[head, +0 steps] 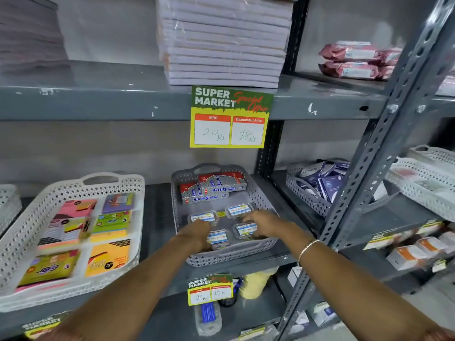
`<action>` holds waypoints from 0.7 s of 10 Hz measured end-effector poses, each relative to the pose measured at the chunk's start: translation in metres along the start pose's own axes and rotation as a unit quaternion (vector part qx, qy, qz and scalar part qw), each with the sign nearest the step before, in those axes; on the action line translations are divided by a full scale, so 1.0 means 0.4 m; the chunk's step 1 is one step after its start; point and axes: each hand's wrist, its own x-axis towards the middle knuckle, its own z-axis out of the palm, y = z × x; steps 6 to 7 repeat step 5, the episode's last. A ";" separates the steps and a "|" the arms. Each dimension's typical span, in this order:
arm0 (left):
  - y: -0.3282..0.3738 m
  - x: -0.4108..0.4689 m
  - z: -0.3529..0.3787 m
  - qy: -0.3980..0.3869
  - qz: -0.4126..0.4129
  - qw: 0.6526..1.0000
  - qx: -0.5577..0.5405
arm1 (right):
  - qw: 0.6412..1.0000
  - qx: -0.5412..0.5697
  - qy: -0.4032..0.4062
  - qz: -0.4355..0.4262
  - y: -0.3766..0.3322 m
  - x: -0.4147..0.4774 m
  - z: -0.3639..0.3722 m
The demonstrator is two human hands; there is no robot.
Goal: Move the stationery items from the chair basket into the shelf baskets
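Right now both hands are inside the grey basket on the middle shelf: the left hand rests on a small clear box, grip unclear, and the right hand lies with fingers spread across another. 4 clear boxes with blue-and-white labels sit in front; behind them, red-and-silver cartons. Leftward, a white basket holds sticky-note pads.

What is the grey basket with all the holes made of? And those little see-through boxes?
The grey basket looks like moulded matte plastic: its lattice walls and handle slots are one piece. The little boxes seem clear glossy plastic, with labelled lids.
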 end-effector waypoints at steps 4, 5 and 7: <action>0.001 -0.034 -0.013 0.020 0.002 1.000 -0.009 | 0.999 0.043 -0.004 0.004 -0.020 -0.040 -0.029; -0.008 -0.045 -0.020 0.083 0.006 0.996 -0.042 | 0.997 0.052 0.051 0.010 -0.039 -0.047 -0.043; -0.008 -0.045 -0.020 0.083 0.006 0.996 -0.042 | 0.997 0.052 0.051 0.010 -0.039 -0.047 -0.043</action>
